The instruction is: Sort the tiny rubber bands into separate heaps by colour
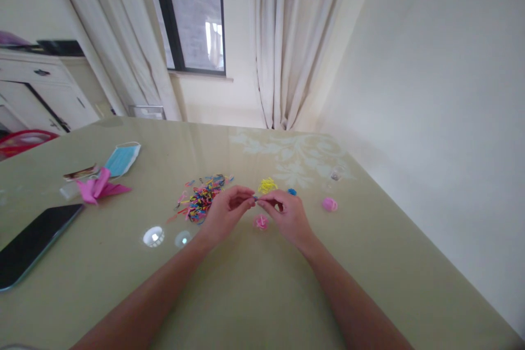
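My left hand point(229, 208) and my right hand point(287, 216) meet above the middle of the table, both with thumb and forefinger pinched. Between their fingertips is a small blue rubber band point(256, 198), mostly hidden by the fingers. A mixed pile of coloured rubber bands point(203, 199) lies just left of my left hand. Behind my hands sits a heap of yellow rubber bands point(267, 185), and a little blue bunch point(292, 192) peeks out past my right hand. Below the fingertips is a pink bunch of bands point(261, 222).
On the right are a pink ball-like bunch point(330, 204) and a small clear container point(336, 174). To the left lie a dark-screened phone or tablet point(39, 238), a pink folded paper shape point(101, 187) and a blue face mask point(122, 160). A wall borders the table point(389, 262) on the right.
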`<state>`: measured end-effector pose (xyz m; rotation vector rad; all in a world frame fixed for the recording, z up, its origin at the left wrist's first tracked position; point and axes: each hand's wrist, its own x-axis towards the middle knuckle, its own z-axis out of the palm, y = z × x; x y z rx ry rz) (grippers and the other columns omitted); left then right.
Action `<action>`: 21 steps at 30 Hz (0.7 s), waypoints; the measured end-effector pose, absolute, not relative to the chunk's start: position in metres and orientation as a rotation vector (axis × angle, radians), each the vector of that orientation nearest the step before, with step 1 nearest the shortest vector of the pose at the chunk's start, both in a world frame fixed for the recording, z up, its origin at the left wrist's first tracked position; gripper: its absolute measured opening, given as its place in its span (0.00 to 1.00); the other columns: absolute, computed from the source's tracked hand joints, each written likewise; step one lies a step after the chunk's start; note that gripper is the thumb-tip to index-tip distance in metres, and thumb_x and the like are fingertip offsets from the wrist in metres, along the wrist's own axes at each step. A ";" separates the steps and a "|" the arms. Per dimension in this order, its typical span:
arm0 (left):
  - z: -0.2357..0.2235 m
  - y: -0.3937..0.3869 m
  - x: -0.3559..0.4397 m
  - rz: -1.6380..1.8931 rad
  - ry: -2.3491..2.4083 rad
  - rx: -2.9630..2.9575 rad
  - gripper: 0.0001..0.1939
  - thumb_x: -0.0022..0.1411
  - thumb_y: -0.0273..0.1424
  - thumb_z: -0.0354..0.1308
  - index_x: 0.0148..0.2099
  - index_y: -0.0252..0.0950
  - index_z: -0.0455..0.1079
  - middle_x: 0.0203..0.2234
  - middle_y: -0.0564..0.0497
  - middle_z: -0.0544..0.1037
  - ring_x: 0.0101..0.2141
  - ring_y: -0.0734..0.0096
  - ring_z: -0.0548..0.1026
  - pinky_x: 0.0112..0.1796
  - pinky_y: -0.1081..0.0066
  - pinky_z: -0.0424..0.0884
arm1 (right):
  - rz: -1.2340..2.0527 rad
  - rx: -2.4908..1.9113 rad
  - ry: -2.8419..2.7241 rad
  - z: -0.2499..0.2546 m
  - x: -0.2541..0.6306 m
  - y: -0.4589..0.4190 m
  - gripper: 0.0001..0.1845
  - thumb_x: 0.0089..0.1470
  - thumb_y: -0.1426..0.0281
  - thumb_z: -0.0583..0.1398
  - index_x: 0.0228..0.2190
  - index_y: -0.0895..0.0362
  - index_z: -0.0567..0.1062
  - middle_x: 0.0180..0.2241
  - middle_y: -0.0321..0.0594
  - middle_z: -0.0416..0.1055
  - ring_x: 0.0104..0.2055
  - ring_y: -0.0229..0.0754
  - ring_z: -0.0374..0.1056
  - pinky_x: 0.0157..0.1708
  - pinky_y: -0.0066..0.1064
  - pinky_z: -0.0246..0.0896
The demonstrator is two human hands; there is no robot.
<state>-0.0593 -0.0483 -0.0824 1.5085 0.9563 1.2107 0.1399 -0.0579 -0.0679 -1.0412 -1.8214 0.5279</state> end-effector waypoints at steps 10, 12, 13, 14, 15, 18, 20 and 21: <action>-0.082 -0.054 -0.057 1.151 0.966 1.627 0.11 0.65 0.38 0.66 0.43 0.36 0.79 0.37 0.47 0.86 0.38 0.64 0.84 0.44 0.65 0.80 | 0.583 -1.028 -1.792 -0.063 0.141 -0.060 0.06 0.60 0.67 0.66 0.33 0.54 0.84 0.26 0.36 0.77 0.27 0.39 0.68 0.31 0.30 0.62; -0.080 -0.054 -0.057 1.137 0.952 1.650 0.12 0.65 0.39 0.66 0.45 0.36 0.79 0.39 0.47 0.86 0.39 0.63 0.84 0.45 0.64 0.80 | 0.620 -1.034 -1.754 -0.062 0.142 -0.060 0.06 0.59 0.67 0.66 0.32 0.54 0.84 0.25 0.36 0.76 0.27 0.38 0.68 0.30 0.30 0.61; -0.079 -0.054 -0.057 1.135 0.949 1.675 0.13 0.65 0.39 0.66 0.47 0.37 0.79 0.40 0.46 0.86 0.41 0.62 0.84 0.47 0.64 0.80 | 0.663 -1.039 -1.713 -0.061 0.143 -0.060 0.07 0.59 0.66 0.66 0.33 0.54 0.84 0.26 0.36 0.77 0.27 0.38 0.68 0.29 0.30 0.61; -0.078 -0.053 -0.059 1.138 0.961 1.716 0.14 0.65 0.40 0.66 0.49 0.37 0.79 0.43 0.46 0.86 0.42 0.62 0.84 0.48 0.63 0.80 | 0.725 -1.039 -1.660 -0.059 0.145 -0.060 0.07 0.59 0.64 0.67 0.33 0.54 0.84 0.27 0.37 0.78 0.27 0.38 0.68 0.29 0.30 0.61; -0.078 -0.051 -0.061 1.143 0.994 1.775 0.16 0.65 0.40 0.66 0.51 0.38 0.78 0.45 0.46 0.86 0.44 0.62 0.84 0.49 0.62 0.79 | 0.797 -1.033 -1.600 -0.057 0.147 -0.060 0.09 0.59 0.63 0.67 0.33 0.54 0.84 0.28 0.38 0.78 0.28 0.39 0.69 0.29 0.30 0.62; -0.081 -0.044 -0.072 1.131 1.232 2.044 0.14 0.67 0.38 0.63 0.52 0.39 0.78 0.47 0.46 0.85 0.47 0.58 0.82 0.51 0.57 0.77 | 0.980 -0.999 -1.433 -0.049 0.153 -0.061 0.12 0.56 0.58 0.69 0.32 0.54 0.84 0.28 0.38 0.79 0.27 0.38 0.69 0.29 0.30 0.64; -0.086 -0.039 -0.081 1.045 1.457 2.236 0.12 0.68 0.33 0.60 0.52 0.39 0.79 0.49 0.43 0.84 0.52 0.52 0.79 0.56 0.51 0.73 | 1.026 -0.987 -1.357 -0.045 0.157 -0.060 0.13 0.53 0.56 0.71 0.31 0.54 0.84 0.26 0.37 0.77 0.25 0.37 0.66 0.26 0.29 0.62; -0.089 -0.037 -0.086 0.973 1.565 2.315 0.13 0.68 0.31 0.59 0.53 0.39 0.78 0.52 0.42 0.83 0.55 0.48 0.77 0.58 0.47 0.70 | 1.036 -0.985 -1.327 -0.045 0.158 -0.059 0.14 0.52 0.56 0.71 0.31 0.54 0.84 0.25 0.36 0.76 0.24 0.36 0.64 0.24 0.29 0.60</action>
